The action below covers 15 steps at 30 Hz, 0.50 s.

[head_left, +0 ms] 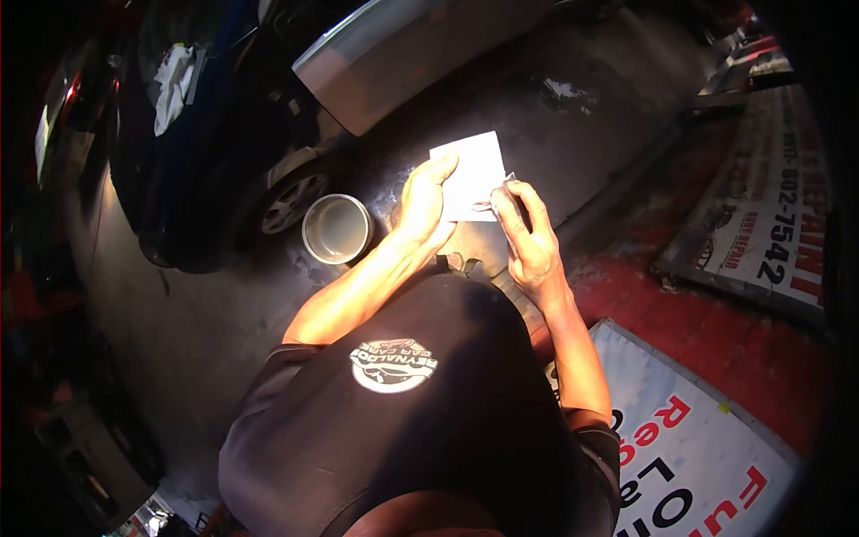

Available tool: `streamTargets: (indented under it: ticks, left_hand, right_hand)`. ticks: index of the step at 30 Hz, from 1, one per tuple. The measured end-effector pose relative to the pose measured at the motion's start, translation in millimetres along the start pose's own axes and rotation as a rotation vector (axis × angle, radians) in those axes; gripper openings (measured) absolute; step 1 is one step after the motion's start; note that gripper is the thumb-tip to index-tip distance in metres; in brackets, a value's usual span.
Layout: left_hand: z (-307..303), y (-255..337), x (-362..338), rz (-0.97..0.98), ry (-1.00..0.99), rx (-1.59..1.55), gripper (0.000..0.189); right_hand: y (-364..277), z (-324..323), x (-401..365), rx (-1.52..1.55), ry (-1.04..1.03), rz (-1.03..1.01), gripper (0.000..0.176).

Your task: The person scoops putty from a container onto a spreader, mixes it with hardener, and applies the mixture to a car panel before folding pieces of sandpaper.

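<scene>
My left hand point(422, 199) grips a bright white flat square sheet or board point(472, 170) by its left edge, thumb on top. A small pinkish-grey smear or patch shows near the board's lower right corner. My right hand point(528, 234) is at that corner with bent fingers, pinching a small thin piece point(503, 191) against the board's right side. Glare and the fingers hide what kind of piece it is. Just left of my left wrist, a round metal tin point(337, 229) with pale greyish contents stands on the floor, apart from both hands.
A dark car point(192, 201) with a wheel point(293, 202) stands at the left, a white cloth or paper point(174, 85) on it. A silvery car panel point(394, 63) lies beyond my hands. Printed signs point(684, 430) and a banner point(761, 206) are at the right by red flooring.
</scene>
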State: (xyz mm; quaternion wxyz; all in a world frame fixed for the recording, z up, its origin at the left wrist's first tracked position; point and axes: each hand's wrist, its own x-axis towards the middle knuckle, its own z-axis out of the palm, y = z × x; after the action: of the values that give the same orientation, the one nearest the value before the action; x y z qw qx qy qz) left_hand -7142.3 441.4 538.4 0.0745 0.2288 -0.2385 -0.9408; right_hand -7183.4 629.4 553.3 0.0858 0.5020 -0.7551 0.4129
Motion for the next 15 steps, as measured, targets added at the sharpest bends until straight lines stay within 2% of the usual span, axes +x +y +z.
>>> streamTargets:
  ticks: [2,3,4,6,7,8,10,11,12,14,15]
  left_hand:
    - [-1.6,5.4,1.7,-0.006,0.018,0.003,0.031]
    - [-3.0,9.2,2.0,-0.025,0.031,0.020,0.030]
    - [-1.2,15.1,0.7,-0.029,0.028,0.025,0.030]
    - [5.2,29.0,1.5,0.079,-0.100,0.151,0.030]
    - [2.5,29.2,3.4,0.047,-0.045,0.150,0.030]
    - [-1.5,28.1,3.6,0.046,-0.036,0.154,0.030]
    - [-7.5,22.9,11.3,0.009,0.005,0.238,0.030]
    - [-9.4,17.1,15.2,-0.001,0.017,0.232,0.030]
    - [-11.6,15.4,16.5,-0.009,0.014,0.230,0.030]
    - [-16.4,13.7,16.8,-0.026,0.000,0.391,0.029]
    - [-12.8,19.3,16.3,-0.020,0.005,0.391,0.029]
  right_hand:
    - [23.0,-3.0,-14.9,-0.086,-0.210,0.247,0.058]
    - [40.5,3.6,-32.0,-0.216,-0.343,0.154,0.060]
    - [39.9,-0.3,-35.5,-0.217,-0.338,0.158,0.060]
    - [42.1,-10.6,-29.6,-0.231,-0.215,0.254,0.071]
    - [32.9,-27.4,-11.8,-0.241,-0.045,0.263,0.068]
    - [25.5,-38.5,4.4,-0.249,0.107,0.209,0.060]
    - [8.4,-45.9,24.7,-0.360,0.074,-0.007,0.054]
    - [-3.1,-40.5,28.1,-0.397,-0.146,-0.063,0.048]
    - [-5.5,-22.2,25.0,-0.299,-0.320,-0.069,0.044]
    - [-4.0,-26.8,23.7,-0.344,-0.397,-0.162,0.042]
    - [-4.6,-29.8,27.6,-0.322,-0.310,-0.147,0.042]
